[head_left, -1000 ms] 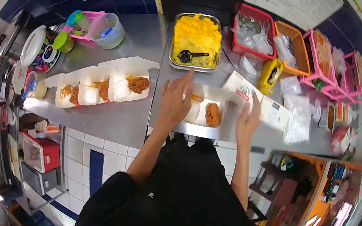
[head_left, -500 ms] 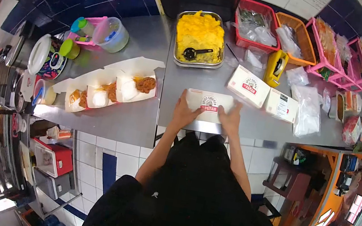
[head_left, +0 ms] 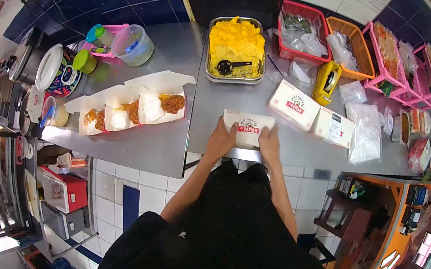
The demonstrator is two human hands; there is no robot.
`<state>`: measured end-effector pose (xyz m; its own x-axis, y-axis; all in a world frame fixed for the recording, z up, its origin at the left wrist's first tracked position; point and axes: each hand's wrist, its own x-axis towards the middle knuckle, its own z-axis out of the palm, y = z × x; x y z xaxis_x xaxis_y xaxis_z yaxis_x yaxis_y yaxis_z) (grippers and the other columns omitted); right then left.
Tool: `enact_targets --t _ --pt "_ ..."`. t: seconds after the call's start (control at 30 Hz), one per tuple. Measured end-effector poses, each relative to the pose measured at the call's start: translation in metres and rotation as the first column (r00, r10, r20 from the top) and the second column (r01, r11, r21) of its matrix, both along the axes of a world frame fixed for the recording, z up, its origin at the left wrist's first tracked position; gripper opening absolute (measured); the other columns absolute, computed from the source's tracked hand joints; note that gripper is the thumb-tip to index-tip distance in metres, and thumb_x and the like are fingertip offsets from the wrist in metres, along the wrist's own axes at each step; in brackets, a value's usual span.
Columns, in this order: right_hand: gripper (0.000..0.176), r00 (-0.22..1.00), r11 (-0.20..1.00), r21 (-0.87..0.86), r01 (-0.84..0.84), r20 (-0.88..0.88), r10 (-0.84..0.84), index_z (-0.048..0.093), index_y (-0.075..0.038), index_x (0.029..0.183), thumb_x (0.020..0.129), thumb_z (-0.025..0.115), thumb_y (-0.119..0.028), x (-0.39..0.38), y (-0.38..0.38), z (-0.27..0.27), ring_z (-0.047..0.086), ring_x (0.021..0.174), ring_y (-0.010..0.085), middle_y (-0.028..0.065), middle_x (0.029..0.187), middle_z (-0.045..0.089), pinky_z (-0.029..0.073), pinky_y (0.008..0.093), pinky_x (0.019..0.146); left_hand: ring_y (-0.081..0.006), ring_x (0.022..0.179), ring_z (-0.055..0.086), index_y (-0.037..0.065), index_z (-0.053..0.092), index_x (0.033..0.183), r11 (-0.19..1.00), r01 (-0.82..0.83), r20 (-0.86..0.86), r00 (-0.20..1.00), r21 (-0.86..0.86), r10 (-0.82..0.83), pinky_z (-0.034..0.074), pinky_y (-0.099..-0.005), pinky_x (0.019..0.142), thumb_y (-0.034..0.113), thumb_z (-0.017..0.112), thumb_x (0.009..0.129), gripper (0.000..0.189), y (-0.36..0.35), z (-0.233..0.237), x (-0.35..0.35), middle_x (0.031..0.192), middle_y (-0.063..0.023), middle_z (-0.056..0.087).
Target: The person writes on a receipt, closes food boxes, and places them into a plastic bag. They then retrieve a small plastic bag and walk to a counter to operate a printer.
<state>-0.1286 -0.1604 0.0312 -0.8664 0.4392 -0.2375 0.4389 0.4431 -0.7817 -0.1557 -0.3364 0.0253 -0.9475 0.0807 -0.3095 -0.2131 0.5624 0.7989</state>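
A white food box (head_left: 249, 125) with a red printed label is at the counter's front edge, its lid down. My left hand (head_left: 222, 137) grips its left side, and my right hand (head_left: 269, 144) grips its right side, thumbs on the front face. To the right lie two more closed boxes, one with the logo up (head_left: 294, 104) and another (head_left: 334, 126) touching it. On the left counter, several open boxes (head_left: 157, 81) stand in a row, holding white rice and brown fried pieces.
A metal tray (head_left: 232, 80) of yellow food holds a black scoop (head_left: 233, 67). A yellow tape dispenser (head_left: 326, 83), plastic bags (head_left: 364, 135), a red basket (head_left: 302, 53) and an orange basket (head_left: 360, 72) stand at the right. Clear tub (head_left: 133, 45) at back left.
Both hands have drawn slightly closer together around the box, and its front face now shows more below the lid. The view has shifted slightly.
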Motion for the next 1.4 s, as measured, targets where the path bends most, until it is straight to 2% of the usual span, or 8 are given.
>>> enact_targets --t 0.1,0.3,0.6,0.87,1.07,1.17,1.27,1.4 --pt "0.055 0.988 0.995 0.102 -0.017 -0.151 0.032 0.041 0.005 0.141 0.099 0.044 -0.031 0.01 0.004 -0.022 0.056 0.115 0.0508 0.0333 0.121 0.061 0.043 0.0516 0.101 -0.0479 0.109 0.062 -0.005 0.029 0.147 0.969 -0.043 -0.307 0.951 -0.244 -0.035 0.047 -0.0492 0.098 0.049 0.051 0.098 0.076 -0.001 -0.015 0.007 0.129 -0.0327 0.057" --pt "0.071 0.979 0.981 0.083 -0.176 -0.092 0.183 0.03 0.013 0.146 0.098 0.052 -0.034 0.016 0.022 0.004 0.05 0.128 0.0452 0.0351 0.141 0.046 0.038 0.0457 0.109 -0.0343 0.104 0.068 -0.003 0.026 0.15 0.939 -0.016 -0.173 0.982 0.342 0.08 0.055 -0.039 0.086 0.024 0.06 0.098 0.068 -0.048 -0.01 -0.008 0.126 -0.0289 0.061" --pt "0.097 0.817 0.744 0.394 -0.54 0.034 0.575 0.032 -0.019 0.154 0.072 0.083 -0.03 0.032 0.013 0.058 0.017 0.147 0.0495 0.0261 0.159 0.022 0.021 0.0682 0.113 -0.0388 0.125 0.055 0.003 0.041 0.145 0.969 0.238 -0.47 0.864 0.064 -0.181 0.042 -0.0471 0.107 0.013 0.069 0.086 0.066 -0.043 0.02 0.012 0.137 -0.0272 0.053" --pt "0.073 0.712 0.694 0.279 -0.663 -0.05 0.7 0.049 -0.018 0.143 0.074 0.072 -0.006 0.011 0.034 0.049 0.024 0.146 0.0453 0.0176 0.156 0.036 0.026 0.0556 0.118 -0.0387 0.126 0.052 0.008 0.052 0.137 0.929 0.228 -0.594 0.719 -0.291 -0.362 0.038 -0.0526 0.109 0.005 0.063 0.082 0.056 -0.04 0.033 -0.004 0.133 -0.0218 0.057" --pt "0.061 0.719 0.687 0.363 -0.629 -0.065 0.692 0.054 -0.017 0.139 0.081 0.072 -0.012 0.02 0.024 0.054 0.033 0.143 0.0438 0.0192 0.153 0.04 0.031 0.0468 0.117 -0.0419 0.121 0.055 0.004 0.054 0.135 0.991 -0.007 -0.329 0.943 0.134 0.051 0.041 -0.0444 0.109 0.016 0.059 0.092 0.045 -0.032 0.056 -0.022 0.134 -0.0224 0.057" --pt "0.058 0.772 0.761 0.385 -0.523 -0.163 0.614 0.051 -0.008 0.14 0.087 0.072 -0.019 0.023 0.017 0.035 0.037 0.141 0.0427 0.0268 0.15 0.04 0.034 0.0427 0.114 -0.0436 0.125 0.053 -0.004 0.047 0.14 1.0 0.004 -0.222 0.975 -0.017 -0.007 0.04 -0.0447 0.109 0.037 0.061 0.094 0.063 -0.031 -0.004 -0.027 0.137 -0.0277 0.053" --pt "0.076 0.968 0.904 -0.428 -0.003 -0.227 -0.104 0.038 0.013 0.141 0.091 0.07 -0.035 0.006 0.011 -0.002 0.047 0.132 0.0423 0.0333 0.142 0.045 0.04 0.0426 0.108 -0.0437 0.129 0.051 -0.012 0.041 0.14 0.999 0.016 0.015 1.0 0.05 -0.017 0.04 -0.0448 0.109 0.052 0.062 0.089 0.084 -0.015 0.001 -0.024 0.138 -0.0332 0.05" --pt "0.082 0.984 0.987 -0.133 0.091 -0.141 -0.11 0.034 0.012 0.144 0.091 0.069 -0.04 0.003 0.001 -0.009 0.052 0.127 0.0417 0.0337 0.135 0.052 0.041 0.0407 0.107 -0.0452 0.128 0.051 -0.012 0.041 0.14 0.998 -0.018 0.07 0.997 -0.067 0.023 0.042 -0.0452 0.107 0.054 0.062 0.089 0.086 -0.008 0.016 -0.024 0.137 -0.0351 0.05"
